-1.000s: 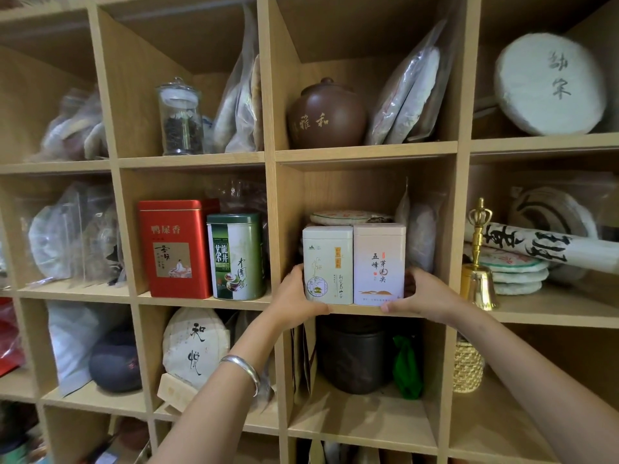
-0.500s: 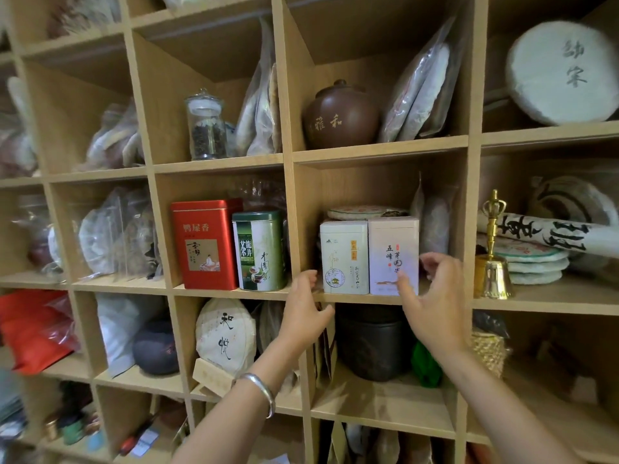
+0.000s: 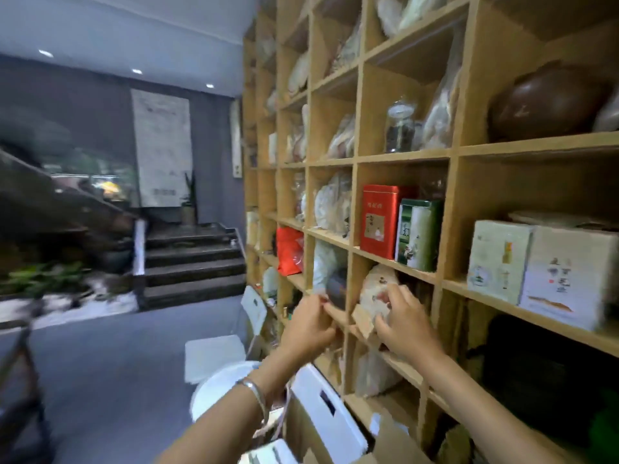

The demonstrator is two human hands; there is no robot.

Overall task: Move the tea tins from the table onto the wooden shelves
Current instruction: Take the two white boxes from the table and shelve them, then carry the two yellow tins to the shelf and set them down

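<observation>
Change since the earlier frames: both hands have left the two pale tins and dropped one row lower; the view has swung left, so the wooden shelves (image 3: 405, 159) now run along the right side. Left hand (image 3: 310, 324): in front of the lower shelf's front edge, fingers loosely curled, nothing seen in them. Right hand (image 3: 403, 321): beside it, fingers spread and bent, in front of a paper-wrapped tea cake (image 3: 375, 283); contact cannot be told through the blur. White tin (image 3: 497, 261) and pale pink tin (image 3: 569, 276): upright, side by side, touching, at the front edge of their compartment, far right. Red tin (image 3: 380, 221) and green tin (image 3: 418, 234): upright together in the next compartment to the left. Above: glass jar (image 3: 398, 125), brown clay pot (image 3: 549, 102). Left: dark steps (image 3: 194, 259).
</observation>
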